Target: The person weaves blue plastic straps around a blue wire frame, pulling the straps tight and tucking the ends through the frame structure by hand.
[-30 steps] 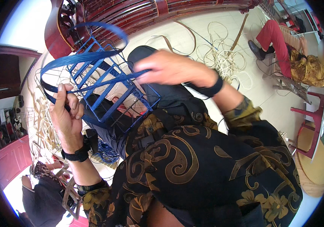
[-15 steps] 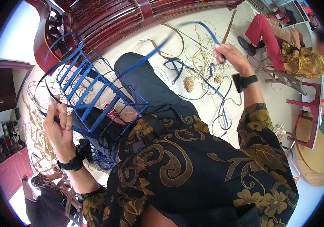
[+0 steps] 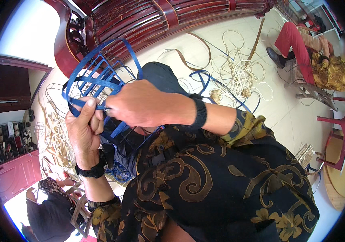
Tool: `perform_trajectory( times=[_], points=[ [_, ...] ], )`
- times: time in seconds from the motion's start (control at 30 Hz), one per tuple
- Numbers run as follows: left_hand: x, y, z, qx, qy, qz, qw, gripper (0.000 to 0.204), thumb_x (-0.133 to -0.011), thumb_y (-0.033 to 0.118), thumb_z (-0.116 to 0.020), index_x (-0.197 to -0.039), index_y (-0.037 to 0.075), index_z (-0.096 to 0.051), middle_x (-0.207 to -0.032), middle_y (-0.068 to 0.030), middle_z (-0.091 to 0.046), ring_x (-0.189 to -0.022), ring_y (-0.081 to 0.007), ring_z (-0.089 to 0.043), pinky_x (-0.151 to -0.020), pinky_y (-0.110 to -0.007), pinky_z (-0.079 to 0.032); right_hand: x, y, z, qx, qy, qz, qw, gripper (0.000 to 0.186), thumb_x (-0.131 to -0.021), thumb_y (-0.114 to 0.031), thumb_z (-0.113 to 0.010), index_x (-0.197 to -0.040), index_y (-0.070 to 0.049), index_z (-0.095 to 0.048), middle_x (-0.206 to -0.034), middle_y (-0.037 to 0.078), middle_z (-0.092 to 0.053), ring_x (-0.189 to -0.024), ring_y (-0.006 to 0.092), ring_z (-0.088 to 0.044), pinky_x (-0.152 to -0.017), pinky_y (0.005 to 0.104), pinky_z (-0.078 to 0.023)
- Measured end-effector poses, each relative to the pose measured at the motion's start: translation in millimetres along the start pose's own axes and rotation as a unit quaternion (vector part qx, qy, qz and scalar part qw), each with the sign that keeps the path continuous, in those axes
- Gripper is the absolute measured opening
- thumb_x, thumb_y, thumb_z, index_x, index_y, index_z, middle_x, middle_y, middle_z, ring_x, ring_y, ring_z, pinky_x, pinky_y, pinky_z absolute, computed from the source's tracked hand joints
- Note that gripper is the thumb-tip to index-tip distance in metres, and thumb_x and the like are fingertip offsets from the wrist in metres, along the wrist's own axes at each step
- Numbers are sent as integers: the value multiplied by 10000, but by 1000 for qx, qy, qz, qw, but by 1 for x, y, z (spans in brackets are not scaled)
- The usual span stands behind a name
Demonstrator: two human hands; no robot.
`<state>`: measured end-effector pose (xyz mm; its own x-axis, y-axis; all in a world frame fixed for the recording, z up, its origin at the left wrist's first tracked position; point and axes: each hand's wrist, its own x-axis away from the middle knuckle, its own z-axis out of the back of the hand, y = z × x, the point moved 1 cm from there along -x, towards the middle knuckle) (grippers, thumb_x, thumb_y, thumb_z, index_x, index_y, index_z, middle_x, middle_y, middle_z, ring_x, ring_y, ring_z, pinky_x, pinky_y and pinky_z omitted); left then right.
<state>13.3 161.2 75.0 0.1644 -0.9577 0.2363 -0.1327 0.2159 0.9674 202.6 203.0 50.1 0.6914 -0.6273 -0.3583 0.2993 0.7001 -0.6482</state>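
A wire frame (image 3: pixel 100 80) wrapped in rows of flat blue strips rests across my lap, tilted, with its lower part hidden behind my right hand. At its near left edge, my left hand (image 3: pixel 84 125) pinches a flat blue strip (image 3: pixel 75 101) between thumb and curled fingers. Fingertips close to the left thumb, my right hand (image 3: pixel 150 103) is closed on the same strip; its back faces up and hides most of the grip. From the hands the blue strip rises in a wide loop over the frame.
A dark red slatted wooden bench (image 3: pixel 140 24) stands ahead. Pale strips lie tangled on the floor at right (image 3: pixel 237 68) and left (image 3: pixel 55 137). A person in red trousers (image 3: pixel 297 52) sits at far right, and a person in dark clothes (image 3: pixel 51 213) at lower left.
My right hand has swung from the far right, where it held the strip stretched out, back to beside my left hand. The strip now forms a loop over the frame.
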Motion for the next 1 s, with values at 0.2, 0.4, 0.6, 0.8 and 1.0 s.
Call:
perform_trajectory(
  times=[0.2, 0.4, 0.6, 0.8, 1.0],
  points=[
    [-7, -17, 61, 171, 46, -19, 984, 249, -1020, 223, -513, -1047, -13, -588, -673, -102, -574, -373, -44, -235, -355, -215, -165, 116, 107, 87, -94, -62, -200, 973, 209, -934, -269, -617, -922, -62, -638, -635, 24, -518, -578, 97, -485, -540, 281, -414],
    [-8, -27, 66, 184, 43, -40, 981, 343, -1047, 268, -451, -1127, -48, -556, -723, -124, -593, -378, -41, -229, -355, -204, -176, 365, 222, 194, 75, -42, -449, 890, 199, -885, -213, -617, -843, -19, -619, -691, 59, -589, -633, 146, -528, -620, 310, -443],
    [-2, -13, 36, 167, 52, -17, 984, 404, -1038, 303, -471, -1172, -69, -557, -744, -127, -608, -386, -21, -214, -353, -191, -161, 293, 157, 174, -203, 200, -532, 797, 341, -986, -351, -528, -813, -66, -599, -636, -38, -492, -557, 80, -473, -543, 227, -398],
    [4, -7, 3, 83, -108, -32, 990, 389, -1013, 277, -523, -1212, -52, -582, -697, -122, -595, -373, -20, -223, -348, -189, -177, 91, 84, 68, -232, 87, -185, 951, 266, -955, -303, -540, -871, -69, -633, -666, 71, -582, -582, 253, -573, -532, 355, -453],
    [11, -1, -16, 33, -119, 26, 992, 247, -972, 209, -599, -1059, -22, -615, -605, -43, -543, -374, -37, -275, -350, -201, -209, 24, -4, 15, -17, 45, 24, 999, 247, -933, -287, -554, -819, -76, -610, -603, 145, -583, -571, 368, -604, -521, 435, -457]
  ],
)
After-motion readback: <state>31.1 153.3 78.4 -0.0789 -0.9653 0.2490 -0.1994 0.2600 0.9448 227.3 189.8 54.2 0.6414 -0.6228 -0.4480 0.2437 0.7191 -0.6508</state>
